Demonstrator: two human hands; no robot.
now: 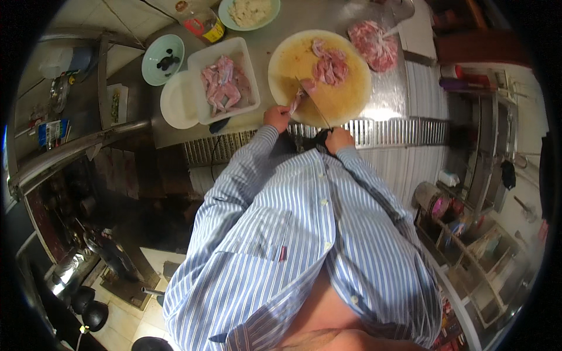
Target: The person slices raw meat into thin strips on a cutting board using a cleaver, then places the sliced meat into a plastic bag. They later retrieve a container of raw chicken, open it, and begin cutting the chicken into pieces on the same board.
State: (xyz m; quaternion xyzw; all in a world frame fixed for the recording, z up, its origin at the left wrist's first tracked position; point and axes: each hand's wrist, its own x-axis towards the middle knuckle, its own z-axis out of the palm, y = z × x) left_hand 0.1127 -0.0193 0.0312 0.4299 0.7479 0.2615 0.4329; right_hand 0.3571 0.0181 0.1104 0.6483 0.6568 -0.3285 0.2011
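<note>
On the near left part of a round, yellowed cutting board (356,96), my left hand (277,119) is closed on the near end of a strip of raw pink meat (297,103). My right hand (339,141) grips a knife (316,103) by its handle at the board's near edge. The blade slants away to the left, its tip beside the far end of the strip. Cut pink meat (331,66) is heaped on the far part of the board. To the left, skinned pale carcasses with legs (222,85) lie in a white rectangular tub (250,73).
Left of the tub are a white round plate (175,106) and a green bowl (148,71) holding dark pieces. Behind stand a bottle (202,22) and a green bowl of pale food (250,13). A clear bag of red meat (373,47) lies right of the board.
</note>
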